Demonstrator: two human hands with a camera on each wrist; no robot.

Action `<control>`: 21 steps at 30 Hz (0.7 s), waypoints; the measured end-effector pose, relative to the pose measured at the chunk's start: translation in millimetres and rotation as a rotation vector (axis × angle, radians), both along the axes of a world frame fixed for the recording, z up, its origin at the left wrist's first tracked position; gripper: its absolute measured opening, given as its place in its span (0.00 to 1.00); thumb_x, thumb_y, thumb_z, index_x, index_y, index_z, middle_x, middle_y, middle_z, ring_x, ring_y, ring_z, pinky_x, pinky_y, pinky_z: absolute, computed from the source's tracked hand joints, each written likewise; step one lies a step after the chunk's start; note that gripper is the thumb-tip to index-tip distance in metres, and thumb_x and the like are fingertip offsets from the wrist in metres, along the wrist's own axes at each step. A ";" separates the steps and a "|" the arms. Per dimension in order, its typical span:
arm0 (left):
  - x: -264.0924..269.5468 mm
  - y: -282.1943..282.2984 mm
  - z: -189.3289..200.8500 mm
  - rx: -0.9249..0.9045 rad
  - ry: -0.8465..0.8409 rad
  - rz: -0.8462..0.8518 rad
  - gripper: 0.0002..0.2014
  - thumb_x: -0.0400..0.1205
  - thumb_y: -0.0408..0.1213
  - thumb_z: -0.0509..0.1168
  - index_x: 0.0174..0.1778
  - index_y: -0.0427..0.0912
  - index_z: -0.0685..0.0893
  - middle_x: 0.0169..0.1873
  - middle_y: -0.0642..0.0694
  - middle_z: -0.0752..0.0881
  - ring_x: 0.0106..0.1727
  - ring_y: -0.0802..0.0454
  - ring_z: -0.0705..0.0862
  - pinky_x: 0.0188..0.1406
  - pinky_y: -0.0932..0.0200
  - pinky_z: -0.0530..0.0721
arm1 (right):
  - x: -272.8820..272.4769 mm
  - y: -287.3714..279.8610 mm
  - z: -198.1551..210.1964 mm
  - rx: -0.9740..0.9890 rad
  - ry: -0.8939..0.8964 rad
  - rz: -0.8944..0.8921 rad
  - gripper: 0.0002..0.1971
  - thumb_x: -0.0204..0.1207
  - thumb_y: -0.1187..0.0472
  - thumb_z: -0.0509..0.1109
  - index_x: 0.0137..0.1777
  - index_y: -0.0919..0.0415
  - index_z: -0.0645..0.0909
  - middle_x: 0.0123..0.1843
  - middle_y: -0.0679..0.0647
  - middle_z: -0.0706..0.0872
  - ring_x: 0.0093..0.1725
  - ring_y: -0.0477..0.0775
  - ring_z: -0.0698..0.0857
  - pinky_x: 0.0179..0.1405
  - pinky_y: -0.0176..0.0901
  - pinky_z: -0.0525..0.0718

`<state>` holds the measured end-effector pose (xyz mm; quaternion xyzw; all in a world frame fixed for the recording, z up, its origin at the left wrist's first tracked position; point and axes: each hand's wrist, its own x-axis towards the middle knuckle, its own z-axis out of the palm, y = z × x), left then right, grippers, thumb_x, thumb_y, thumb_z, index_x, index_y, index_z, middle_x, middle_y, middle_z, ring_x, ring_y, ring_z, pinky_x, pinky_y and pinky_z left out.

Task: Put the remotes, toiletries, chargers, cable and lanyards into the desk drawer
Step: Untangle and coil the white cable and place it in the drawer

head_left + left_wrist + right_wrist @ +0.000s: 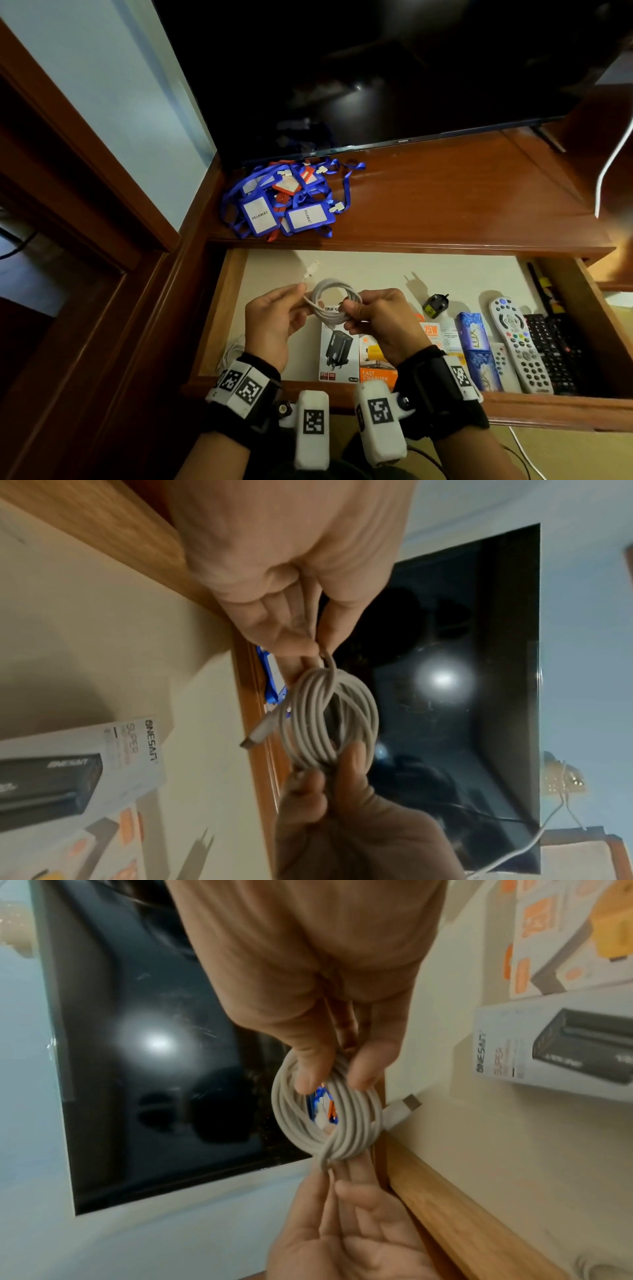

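Right under my lens, the left hand [270,325] and right hand [383,322] are both up over the open drawer [219,308], sharing one coiled white cable [334,301]. The right hand pinches the loops of the coil between thumb and fingers; the left hand pinches the loose strand coming off the coil, and the plug end [310,270] sticks out above its fingertips. In the wrist views I can see the coil [329,718] bunched in several turns, gripped at both ends [325,1123]. Now by size: the dark television [394,68] looms at the back of the wooden desk top [462,192], screen reflecting a light. Below it the drawer is pulled out, its pale floor showing. On the desk top, near its left edge, a heap of blue lanyards [284,198] with badge holders lies outside the drawer. Inside the drawer, along the front: a black remote [551,346] at far right, a white remote [517,342] just beside it, a blue Lux box [474,346], an orange charger box [376,363] and a white charger box [337,353] partly under my hands. Smallest, a black plug adapter [435,303] sits farther back.
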<state>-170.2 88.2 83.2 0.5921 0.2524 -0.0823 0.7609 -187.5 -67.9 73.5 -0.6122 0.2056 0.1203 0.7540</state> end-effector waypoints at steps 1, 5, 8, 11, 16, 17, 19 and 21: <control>0.2 0.4 -1.1 0.013 0.015 -0.028 0.07 0.77 0.30 0.69 0.50 0.33 0.89 0.40 0.34 0.91 0.38 0.44 0.89 0.26 0.68 0.82 | 0.5 -1.5 -0.1 -0.037 -0.017 0.022 0.06 0.74 0.76 0.69 0.37 0.75 0.85 0.28 0.63 0.83 0.23 0.53 0.81 0.24 0.39 0.82; 0.5 -0.6 0.7 0.072 0.062 -0.190 0.09 0.78 0.26 0.65 0.46 0.35 0.91 0.40 0.37 0.91 0.33 0.53 0.86 0.30 0.68 0.78 | 2.5 -6.7 -2.3 -0.098 -0.072 0.086 0.09 0.75 0.77 0.67 0.35 0.72 0.84 0.28 0.59 0.82 0.24 0.51 0.81 0.24 0.37 0.81; 2.9 -2.8 3.6 0.126 0.079 -0.280 0.12 0.76 0.23 0.64 0.41 0.38 0.92 0.36 0.40 0.90 0.34 0.52 0.84 0.33 0.65 0.75 | 3.6 -8.3 -6.4 -0.064 -0.057 0.098 0.11 0.77 0.75 0.65 0.35 0.71 0.85 0.27 0.59 0.82 0.24 0.51 0.79 0.24 0.37 0.80; 5.0 -3.4 3.2 0.122 0.098 -0.326 0.16 0.77 0.18 0.57 0.42 0.37 0.89 0.35 0.40 0.88 0.36 0.51 0.82 0.34 0.63 0.75 | 5.8 -9.8 -11.6 0.019 -0.032 0.102 0.12 0.79 0.73 0.63 0.36 0.73 0.84 0.25 0.59 0.79 0.23 0.51 0.76 0.23 0.39 0.77; 5.1 -1.5 -2.8 -0.115 0.133 -0.285 0.15 0.80 0.19 0.56 0.53 0.31 0.87 0.36 0.42 0.90 0.33 0.56 0.84 0.37 0.63 0.77 | 15.0 -14.2 -10.4 -0.031 0.016 0.211 0.13 0.80 0.72 0.62 0.36 0.71 0.83 0.25 0.61 0.79 0.22 0.54 0.75 0.21 0.41 0.74; 5.1 -1.5 -3.3 -0.135 0.136 -0.276 0.15 0.81 0.20 0.56 0.53 0.32 0.86 0.37 0.42 0.90 0.34 0.55 0.85 0.39 0.62 0.78 | 17.3 -14.1 -9.7 -0.065 0.020 0.229 0.13 0.80 0.71 0.62 0.35 0.71 0.82 0.25 0.62 0.79 0.22 0.54 0.75 0.20 0.40 0.74; 6.4 -1.8 -3.4 -0.125 0.143 -0.267 0.14 0.81 0.21 0.56 0.53 0.32 0.86 0.39 0.40 0.91 0.36 0.54 0.86 0.39 0.62 0.78 | 21.2 -12.4 -9.7 -0.136 0.018 0.249 0.13 0.80 0.71 0.63 0.34 0.69 0.82 0.26 0.63 0.79 0.22 0.55 0.75 0.20 0.40 0.74; 9.3 0.2 -2.6 -0.100 0.168 -0.261 0.14 0.81 0.22 0.55 0.54 0.30 0.86 0.37 0.39 0.90 0.35 0.53 0.87 0.39 0.62 0.78 | 23.6 -9.9 -11.8 -0.192 0.018 0.263 0.12 0.80 0.71 0.64 0.34 0.70 0.82 0.29 0.67 0.80 0.22 0.56 0.75 0.20 0.40 0.76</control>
